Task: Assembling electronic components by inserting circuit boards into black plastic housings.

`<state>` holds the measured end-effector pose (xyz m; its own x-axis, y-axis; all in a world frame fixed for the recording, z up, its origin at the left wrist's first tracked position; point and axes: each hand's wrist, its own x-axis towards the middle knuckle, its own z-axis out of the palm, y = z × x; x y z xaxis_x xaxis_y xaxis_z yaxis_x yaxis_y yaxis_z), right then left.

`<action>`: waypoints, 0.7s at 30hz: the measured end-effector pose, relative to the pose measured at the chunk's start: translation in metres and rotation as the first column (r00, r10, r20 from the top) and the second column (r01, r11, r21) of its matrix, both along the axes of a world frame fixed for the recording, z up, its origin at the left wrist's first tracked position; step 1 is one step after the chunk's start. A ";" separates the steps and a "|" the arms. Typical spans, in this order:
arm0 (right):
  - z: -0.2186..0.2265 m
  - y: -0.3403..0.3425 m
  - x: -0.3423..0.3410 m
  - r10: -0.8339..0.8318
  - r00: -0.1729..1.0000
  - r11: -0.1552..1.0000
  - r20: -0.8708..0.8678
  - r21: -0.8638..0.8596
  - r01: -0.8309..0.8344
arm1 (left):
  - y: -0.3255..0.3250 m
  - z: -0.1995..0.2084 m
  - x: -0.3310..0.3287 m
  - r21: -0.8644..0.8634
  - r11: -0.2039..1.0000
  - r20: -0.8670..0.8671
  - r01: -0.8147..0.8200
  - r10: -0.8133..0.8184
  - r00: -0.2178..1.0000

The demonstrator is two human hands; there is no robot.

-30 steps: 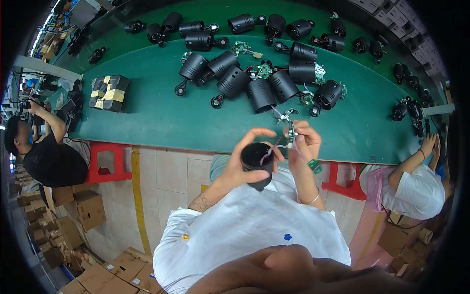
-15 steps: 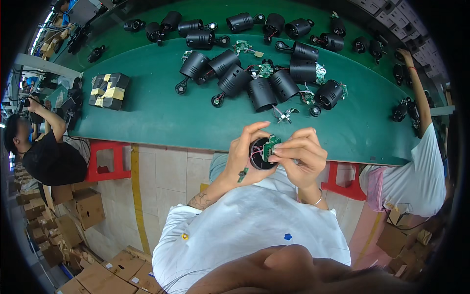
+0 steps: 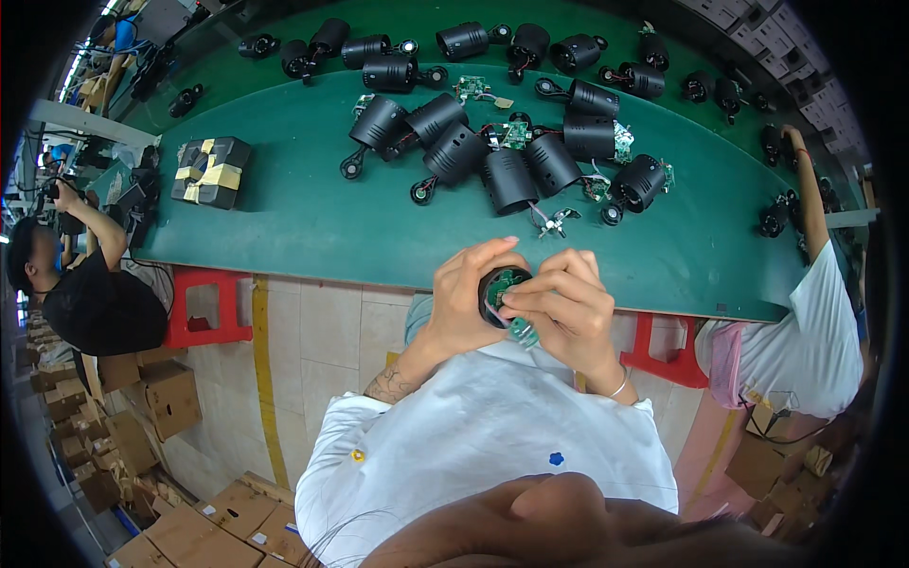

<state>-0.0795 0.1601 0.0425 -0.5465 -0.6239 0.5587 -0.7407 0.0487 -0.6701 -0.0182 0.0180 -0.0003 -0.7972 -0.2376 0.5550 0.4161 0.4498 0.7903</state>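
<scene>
My left hand (image 3: pixel 460 295) is wrapped round a black cylindrical housing (image 3: pixel 486 308), its open end facing up. A green circuit board (image 3: pixel 504 286) sits in that opening, and the closed fingertips of my right hand (image 3: pixel 574 310) grip its edge. Below those fingers dangles a smaller green board (image 3: pixel 523 331), close to the housing's rim. Wires show at the rim, partly hidden by my fingers. On the green table beyond my hands lie several similar black housings (image 3: pixel 509 182), some with boards hanging out on wires, such as a loose board (image 3: pixel 557 223).
A black block wrapped in yellow tape (image 3: pixel 210 173) rests at the table's left. More black housings (image 3: pixel 389 72) line the green strip at the back. Co-workers sit left (image 3: pixel 104 293) and right (image 3: pixel 786 331). Red stools (image 3: pixel 210 308) and cardboard boxes (image 3: pixel 170 399) stand on the floor.
The green board has gone from upright above the opening to lying in it. The small board has moved from beside my left wrist to under my right fingers.
</scene>
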 end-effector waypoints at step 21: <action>-0.004 -0.005 0.009 -0.021 0.985 0.995 0.170 0.097 0.005 | -0.007 -0.008 0.002 -0.103 0.994 0.020 -0.031 0.034 0.999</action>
